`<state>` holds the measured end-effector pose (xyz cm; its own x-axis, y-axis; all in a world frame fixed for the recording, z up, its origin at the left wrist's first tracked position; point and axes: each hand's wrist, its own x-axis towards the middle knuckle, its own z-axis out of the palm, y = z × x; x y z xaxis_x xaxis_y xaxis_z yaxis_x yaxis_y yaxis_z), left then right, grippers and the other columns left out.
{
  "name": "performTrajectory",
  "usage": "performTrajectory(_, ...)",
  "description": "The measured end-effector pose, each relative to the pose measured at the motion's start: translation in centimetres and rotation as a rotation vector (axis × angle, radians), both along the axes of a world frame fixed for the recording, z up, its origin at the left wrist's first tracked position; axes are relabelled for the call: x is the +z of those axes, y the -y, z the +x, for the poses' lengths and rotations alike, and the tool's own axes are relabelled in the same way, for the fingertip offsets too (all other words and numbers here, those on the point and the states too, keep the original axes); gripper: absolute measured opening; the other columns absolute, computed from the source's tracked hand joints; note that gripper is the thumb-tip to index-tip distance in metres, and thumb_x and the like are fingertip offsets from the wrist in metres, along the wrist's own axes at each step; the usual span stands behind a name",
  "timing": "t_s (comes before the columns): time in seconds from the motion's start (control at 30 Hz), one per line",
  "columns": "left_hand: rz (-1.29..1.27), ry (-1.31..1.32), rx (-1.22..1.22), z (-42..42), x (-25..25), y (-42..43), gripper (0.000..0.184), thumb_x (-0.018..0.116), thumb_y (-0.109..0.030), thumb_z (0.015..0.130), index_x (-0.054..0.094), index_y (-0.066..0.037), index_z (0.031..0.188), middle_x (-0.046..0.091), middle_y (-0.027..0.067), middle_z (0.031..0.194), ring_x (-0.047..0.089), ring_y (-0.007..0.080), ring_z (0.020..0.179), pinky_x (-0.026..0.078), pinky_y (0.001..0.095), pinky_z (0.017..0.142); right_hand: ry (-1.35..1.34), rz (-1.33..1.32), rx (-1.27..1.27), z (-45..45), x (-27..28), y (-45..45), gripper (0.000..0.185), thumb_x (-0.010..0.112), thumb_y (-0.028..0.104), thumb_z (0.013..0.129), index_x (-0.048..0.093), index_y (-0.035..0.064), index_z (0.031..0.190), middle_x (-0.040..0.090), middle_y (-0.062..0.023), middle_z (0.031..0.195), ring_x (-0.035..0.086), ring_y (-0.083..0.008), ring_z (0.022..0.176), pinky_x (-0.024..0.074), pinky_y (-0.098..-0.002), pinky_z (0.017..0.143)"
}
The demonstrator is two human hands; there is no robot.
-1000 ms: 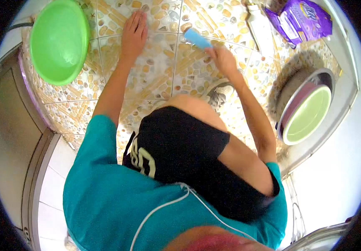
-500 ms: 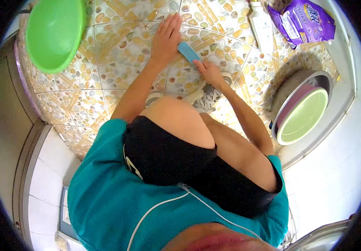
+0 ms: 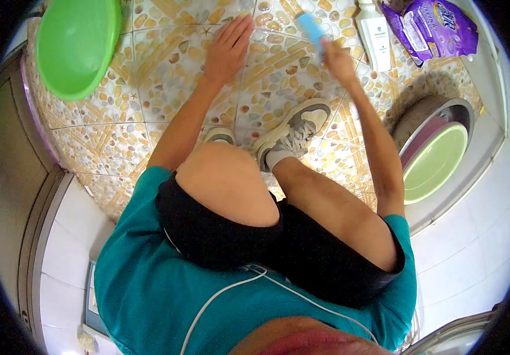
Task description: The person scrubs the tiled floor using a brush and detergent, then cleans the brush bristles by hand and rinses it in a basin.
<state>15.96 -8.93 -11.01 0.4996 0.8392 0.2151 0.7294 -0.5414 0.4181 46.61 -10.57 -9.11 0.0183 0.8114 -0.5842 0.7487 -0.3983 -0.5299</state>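
My left hand (image 3: 226,52) lies flat on the pebble-patterned tile floor (image 3: 178,71), fingers stretched out and holding nothing. To its right, my right hand (image 3: 340,65) is closed around the handle end of a light-blue scrub brush (image 3: 310,27). The brush is smeared by motion and its underside is hidden, so I cannot make out the bristles. Its head points up and to the left, over the floor tiles. A white bottle (image 3: 375,38) stands or lies just right of that hand; which one I cannot tell.
A green basin (image 3: 77,50) is at the upper left. At the upper right lies a purple bag (image 3: 441,29). Below it, a metal basin (image 3: 465,109) and a pale green basin (image 3: 435,165) lean by the wall. My grey-and-white shoe (image 3: 296,130) is below the hands.
My right hand has swept the brush up and to the right, away from my left hand. The left hand has shifted slightly left. My knees have moved, uncovering more of the shoe.
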Motion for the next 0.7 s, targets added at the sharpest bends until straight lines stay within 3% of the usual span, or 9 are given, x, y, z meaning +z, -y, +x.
performTrajectory(0.1,0.003,-0.013,0.026,0.3,0.3,0.2,0.039,0.052,-0.009,0.085,0.051,-0.003,0.123,0.046,0.0059,0.135,0.041,0.0222,0.126,0.035,0.0376,0.102,-0.024,0.006,-0.019,0.0,-0.9,0.8,0.039,0.043,0.045,0.092,0.056,0.0140,0.112,0.061,-0.0153,0.073,0.060,-0.0340,0.063,0.0497,-0.0438,0.059)
performTrajectory(0.17,0.012,0.000,0.020,0.3,0.0,-0.1,0.039,0.052,-0.009,0.085,0.050,-0.004,0.123,0.045,0.0060,0.136,0.041,0.0223,0.126,0.034,0.0377,0.103,0.118,0.200,0.556,-3.3,-3.4,6.0,0.041,0.042,0.048,0.091,0.058,0.0131,0.108,0.061,-0.0167,0.074,0.060,-0.0351,0.065,0.0493,-0.0452,0.060)
performTrajectory(0.27,0.012,0.000,0.006,0.1,-0.1,-0.4,0.039,0.052,-0.009,0.085,0.050,-0.004,0.124,0.045,0.0060,0.136,0.041,0.0223,0.126,0.034,0.0377,0.103,0.030,-0.182,0.356,-6.2,-1.7,8.2,0.038,0.046,0.046,0.090,0.058,0.0143,0.107,0.061,-0.0174,0.075,0.061,-0.0352,0.066,0.0487,-0.0471,0.060)
performTrajectory(0.33,-0.003,-0.018,-0.006,-0.1,-0.1,-0.2,0.040,0.052,-0.009,0.085,0.049,-0.003,0.124,0.044,0.0060,0.137,0.041,0.0224,0.126,0.034,0.0377,0.103,0.061,0.006,0.525,-4.1,-1.3,4.5,0.033,0.047,0.042,0.090,0.058,0.0154,0.107,0.061,-0.0177,0.072,0.061,-0.0355,0.065,0.0483,-0.0485,0.061)
performTrajectory(0.37,-0.012,0.016,0.003,-0.1,0.3,0.0,0.040,0.052,-0.008,0.085,0.049,-0.004,0.125,0.044,0.0060,0.137,0.041,0.0224,0.126,0.034,0.0378,0.103,0.066,-0.222,0.345,-2.5,-1.8,2.0,0.029,0.049,0.034,0.090,0.057,0.0161,0.111,0.060,-0.0164,0.069,0.060,-0.0338,0.060,0.0487,-0.0464,0.056)
performTrajectory(0.4,-0.019,0.055,0.011,-0.1,0.6,0.2,0.041,0.051,-0.007,0.084,0.049,-0.004,0.126,0.044,0.0061,0.137,0.042,0.0224,0.126,0.034,0.0378,0.103,0.016,0.085,0.289,-0.6,-2.0,1.0,0.027,0.048,0.026,0.091,0.054,0.0164,0.115,0.060,-0.0163,0.066,0.060,-0.0323,0.056,0.0485,-0.0419,0.050)
performTrajectory(0.47,-0.018,0.042,-0.005,-0.1,-0.6,0.1,0.043,0.051,-0.005,0.083,0.048,-0.004,0.126,0.044,0.0065,0.136,0.041,0.0228,0.126,0.034,0.0377,0.103,0.121,0.153,0.199,-0.8,-0.1,0.2,0.031,0.049,0.022,0.090,0.051,0.0129,0.120,0.060,-0.0163,0.066,0.060,-0.0323,0.057,0.0479,-0.0387,0.047)
performTrajectory(0.63,-0.113,0.124,-0.046,-2.4,1.2,-0.3,0.047,0.051,0.001,0.080,0.047,-0.004,0.127,0.044,0.0085,0.136,0.041,0.0242,0.127,0.033,0.0379,0.105,-0.149,-0.135,0.326,-10.2,0.4,7.3,0.043,0.050,0.043,0.089,0.066,0.0031,0.082,0.062,-0.0196,0.068,0.059,-0.0381,0.059,0.0469,-0.0462,0.056)
performTrajectory(0.7,-0.160,0.337,0.112,-3.7,3.1,0.1,0.049,0.050,0.004,0.079,0.048,-0.003,0.127,0.045,0.0096,0.135,0.040,0.0247,0.127,0.032,0.0383,0.107,-0.136,-0.164,0.329,-11.1,0.2,6.4,0.051,0.049,0.047,0.089,0.065,0.0013,0.074,0.061,-0.0214,0.069,0.059,-0.0389,0.061,0.0467,-0.0464,0.059)
